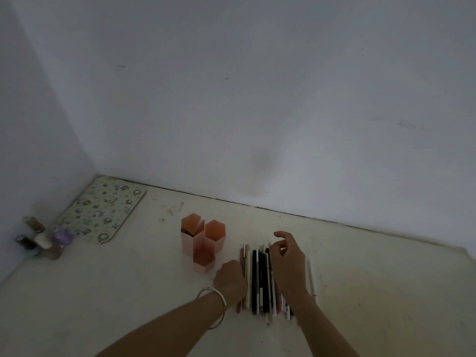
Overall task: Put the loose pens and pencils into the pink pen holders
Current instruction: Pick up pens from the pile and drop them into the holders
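Observation:
Three pink hexagonal pen holders (pixel 202 242) stand joined together on the table, the tallest at the back left with something dark inside. To their right lies a row of several loose pens and pencils (pixel 258 279), black, white and pink, side by side. My left hand (pixel 230 280) rests against the row's left side, fingers curled under. My right hand (pixel 288 264) lies over the row's right side with fingers bent and apart. One white pen (pixel 312 278) lies alone further right.
A patterned mat (pixel 103 210) lies in the back left corner. Several small bottles and jars (pixel 45 239) cluster by the left wall. The cream table (pixel 386 279) meets grey walls at the back and left.

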Tool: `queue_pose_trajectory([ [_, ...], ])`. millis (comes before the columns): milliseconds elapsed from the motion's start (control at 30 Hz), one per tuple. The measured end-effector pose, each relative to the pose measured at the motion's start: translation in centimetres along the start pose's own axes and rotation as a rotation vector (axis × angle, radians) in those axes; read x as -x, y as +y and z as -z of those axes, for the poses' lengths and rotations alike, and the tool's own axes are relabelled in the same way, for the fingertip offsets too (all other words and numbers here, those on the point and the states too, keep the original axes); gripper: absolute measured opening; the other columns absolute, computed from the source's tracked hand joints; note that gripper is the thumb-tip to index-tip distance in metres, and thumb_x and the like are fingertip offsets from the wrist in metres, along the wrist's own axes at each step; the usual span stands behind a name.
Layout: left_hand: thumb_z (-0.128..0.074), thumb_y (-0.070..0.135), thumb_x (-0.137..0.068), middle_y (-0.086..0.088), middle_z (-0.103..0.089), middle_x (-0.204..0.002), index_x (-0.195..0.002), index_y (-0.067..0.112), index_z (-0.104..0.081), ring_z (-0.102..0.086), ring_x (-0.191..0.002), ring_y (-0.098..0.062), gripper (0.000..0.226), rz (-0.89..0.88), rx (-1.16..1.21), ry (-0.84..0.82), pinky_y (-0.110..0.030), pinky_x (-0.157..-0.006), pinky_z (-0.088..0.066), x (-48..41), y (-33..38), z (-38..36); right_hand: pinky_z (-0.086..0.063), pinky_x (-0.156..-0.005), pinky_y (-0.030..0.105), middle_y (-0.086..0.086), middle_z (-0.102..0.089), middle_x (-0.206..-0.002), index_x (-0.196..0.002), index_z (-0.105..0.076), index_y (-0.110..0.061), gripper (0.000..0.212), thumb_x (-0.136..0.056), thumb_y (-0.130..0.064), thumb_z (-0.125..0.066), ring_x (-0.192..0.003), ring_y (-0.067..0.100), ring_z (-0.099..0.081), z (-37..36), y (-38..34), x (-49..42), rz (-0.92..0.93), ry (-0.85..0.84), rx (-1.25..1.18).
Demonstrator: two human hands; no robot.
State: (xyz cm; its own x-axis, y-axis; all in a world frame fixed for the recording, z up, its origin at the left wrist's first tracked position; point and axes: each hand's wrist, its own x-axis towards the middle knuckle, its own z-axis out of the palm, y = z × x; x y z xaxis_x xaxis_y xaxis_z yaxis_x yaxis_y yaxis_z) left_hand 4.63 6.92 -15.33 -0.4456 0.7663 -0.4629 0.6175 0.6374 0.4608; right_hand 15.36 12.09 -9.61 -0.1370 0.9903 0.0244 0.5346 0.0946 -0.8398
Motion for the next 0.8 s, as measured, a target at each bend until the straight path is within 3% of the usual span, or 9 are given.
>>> queue_pose_trajectory([
  [100, -0.056, 0.020, -0.088, -0.006, -0.061, -0.114, -0.108, 0.012, -0.057, -0.061, -0.102, -0.023, 0.022, -0.003, 0.056, -0.038, -0.027, -0.076, -0.046, 0.0, 0.1, 0.7, -0.038, -0.041, 0.024, 0.011, -0.065, -0.071, -0.112, -0.056, -0.023, 0.024, -0.095, -0.006, -0.049, -0.043, 0.010, -0.041, -0.1, 0.1, 0.1, 0.003, -0.002, 0.003],
  [200, -0.059, 0.026, -0.089, -0.002, -0.060, -0.099, -0.097, 0.017, -0.051, -0.056, -0.077, -0.014, 0.015, -0.072, 0.159, -0.035, -0.022, -0.062, -0.044, 0.7, 0.5, 2.5, -0.039, -0.041, 0.024, 0.013, -0.065, -0.069, -0.109, -0.055, -0.026, 0.025, -0.094, -0.006, -0.049, -0.043, 0.010, -0.041, -0.3, 0.4, -0.5, 0.000, 0.027, 0.028],
  [333, -0.062, 0.018, -0.087, 0.006, -0.057, -0.078, -0.081, 0.025, -0.047, -0.055, -0.059, -0.004, 0.018, -0.255, 0.384, 0.093, -0.011, -0.048, -0.042, 2.7, 1.4, 7.9, -0.044, -0.048, 0.014, -0.004, -0.060, -0.068, -0.091, -0.053, -0.023, 0.019, -0.092, -0.005, -0.052, -0.053, 0.008, -0.053, -2.5, 0.5, -0.9, -0.041, -0.073, 0.229],
  [400, -0.063, 0.017, -0.086, 0.006, -0.055, -0.074, -0.077, 0.025, -0.047, -0.053, -0.057, -0.005, 0.020, -0.321, 0.421, 0.204, -0.012, -0.051, -0.043, 3.6, 1.4, 11.1, -0.052, -0.059, 0.020, -0.004, -0.058, -0.074, -0.082, -0.055, -0.016, 0.015, -0.093, -0.007, -0.051, -0.063, 0.009, -0.053, -4.5, 0.9, -0.6, -0.068, -0.185, 0.384],
  [533, -0.059, 0.015, -0.090, -0.002, -0.063, -0.076, -0.081, 0.020, -0.054, -0.062, -0.062, -0.011, 0.011, -0.311, 0.610, 0.261, -0.019, -0.062, -0.055, 4.7, 0.4, 15.2, -0.052, -0.076, 0.024, 0.001, -0.065, -0.101, -0.103, -0.061, -0.012, 0.019, -0.097, -0.013, -0.043, -0.090, 0.015, -0.064, -7.2, 1.7, 0.6, -0.079, -0.273, 0.643],
  [633, -0.053, 0.015, -0.094, -0.004, -0.066, -0.075, -0.084, 0.017, -0.057, -0.066, -0.056, -0.009, 0.011, -0.258, 0.777, 0.280, -0.019, -0.053, -0.055, 5.0, -1.2, 17.2, -0.051, -0.072, 0.025, 0.001, -0.067, -0.101, -0.103, -0.062, -0.013, 0.021, -0.096, -0.011, -0.042, -0.092, 0.016, -0.065, -8.5, 1.4, 1.3, -0.077, -0.244, 0.718],
  [733, -0.054, 0.016, -0.093, -0.009, -0.069, -0.071, -0.077, 0.012, -0.061, -0.069, -0.060, -0.019, 0.017, -0.233, 0.819, 0.348, -0.026, -0.056, -0.059, 4.7, -2.7, 19.0, -0.047, -0.066, 0.024, 0.003, -0.067, -0.102, -0.104, -0.061, -0.011, 0.020, -0.096, -0.013, -0.042, -0.091, 0.018, -0.066, -9.4, 0.8, 1.5, -0.117, -0.242, 0.694],
  [800, -0.059, 0.015, -0.090, -0.002, -0.068, -0.062, -0.074, 0.013, -0.064, -0.070, -0.059, -0.019, 0.017, -0.242, 0.832, 0.409, -0.031, -0.058, -0.061, 4.2, -3.6, 20.0, -0.048, -0.067, 0.027, 0.004, -0.064, -0.100, -0.105, -0.056, -0.010, 0.016, -0.093, -0.014, -0.046, -0.089, 0.020, -0.064, -9.4, -0.2, 1.5, -0.134, -0.220, 0.600],
])
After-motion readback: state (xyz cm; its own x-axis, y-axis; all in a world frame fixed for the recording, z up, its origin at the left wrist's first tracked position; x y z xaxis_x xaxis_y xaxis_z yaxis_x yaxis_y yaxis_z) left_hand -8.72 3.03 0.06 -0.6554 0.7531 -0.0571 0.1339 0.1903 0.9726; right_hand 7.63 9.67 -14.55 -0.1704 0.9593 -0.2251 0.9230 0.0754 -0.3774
